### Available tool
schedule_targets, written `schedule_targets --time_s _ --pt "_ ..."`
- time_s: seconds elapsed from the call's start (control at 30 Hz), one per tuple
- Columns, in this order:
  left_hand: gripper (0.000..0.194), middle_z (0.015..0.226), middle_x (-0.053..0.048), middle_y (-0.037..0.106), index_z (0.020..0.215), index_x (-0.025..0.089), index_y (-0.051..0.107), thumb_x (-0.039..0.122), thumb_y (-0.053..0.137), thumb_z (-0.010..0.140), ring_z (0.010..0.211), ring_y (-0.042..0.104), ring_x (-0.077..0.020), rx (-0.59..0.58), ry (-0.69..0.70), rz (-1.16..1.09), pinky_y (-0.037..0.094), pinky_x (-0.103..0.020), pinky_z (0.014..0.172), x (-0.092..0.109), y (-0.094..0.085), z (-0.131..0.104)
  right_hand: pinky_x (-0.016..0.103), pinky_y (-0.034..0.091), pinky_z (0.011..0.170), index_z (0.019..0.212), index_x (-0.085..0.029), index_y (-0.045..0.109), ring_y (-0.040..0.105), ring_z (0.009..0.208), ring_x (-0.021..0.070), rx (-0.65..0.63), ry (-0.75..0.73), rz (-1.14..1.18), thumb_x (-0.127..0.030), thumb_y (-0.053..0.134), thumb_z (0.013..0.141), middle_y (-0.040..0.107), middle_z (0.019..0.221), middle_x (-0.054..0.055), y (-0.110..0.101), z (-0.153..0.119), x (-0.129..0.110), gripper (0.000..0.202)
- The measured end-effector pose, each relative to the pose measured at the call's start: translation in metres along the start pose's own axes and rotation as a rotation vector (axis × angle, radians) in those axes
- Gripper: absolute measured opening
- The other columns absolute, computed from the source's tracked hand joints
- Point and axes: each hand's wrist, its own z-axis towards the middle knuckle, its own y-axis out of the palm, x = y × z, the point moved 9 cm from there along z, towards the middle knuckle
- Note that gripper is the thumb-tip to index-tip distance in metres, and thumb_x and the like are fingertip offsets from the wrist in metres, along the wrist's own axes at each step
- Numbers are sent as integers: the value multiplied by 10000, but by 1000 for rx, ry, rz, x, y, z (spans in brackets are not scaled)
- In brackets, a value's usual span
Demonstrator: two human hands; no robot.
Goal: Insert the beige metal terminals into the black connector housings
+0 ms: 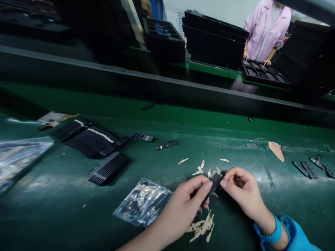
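Note:
My left hand (187, 198) grips a small black part (215, 181) between thumb and fingers, over the green table. Thumb and forefinger of my right hand (243, 188) are pinched together at the right edge of that part; whether they hold anything small is hidden. Thin cream-coloured strips (200, 169) lie just beyond the hands, and a pile of similar strips (204, 226) lies below them. A clear plastic bag (142, 202) with small pieces inside rests beside my left forearm.
Stacked black ribbed parts (108, 169) and another plastic bag (21, 157) lie left on the green table (78, 223). Black strips (309, 169) lie right. Beyond a long dark rail (157, 82), a person in pink (267, 31) touches a black tray (264, 75).

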Motion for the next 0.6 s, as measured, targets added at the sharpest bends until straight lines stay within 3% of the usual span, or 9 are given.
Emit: schedule_targets --time_s 0.37,0.6 --pt "406 655 33 559 748 203 572 515 495 994 618 530 -147 -2 13 -38 428 -260 614 2 -1 0 225 293 494 733 -165 690 361 532 97 -32 20 45 -477 844 791 456 565 -56 5 -2 4 352" --pt "528 610 54 527 755 191 545 694 635 889 538 484 -114 -153 -118 -308 428 -226 531 -14 12 0 227 283 485 715 -168 678 348 525 96 -38 1 18 -506 840 789 456 552 -54 5 -3 0 383"
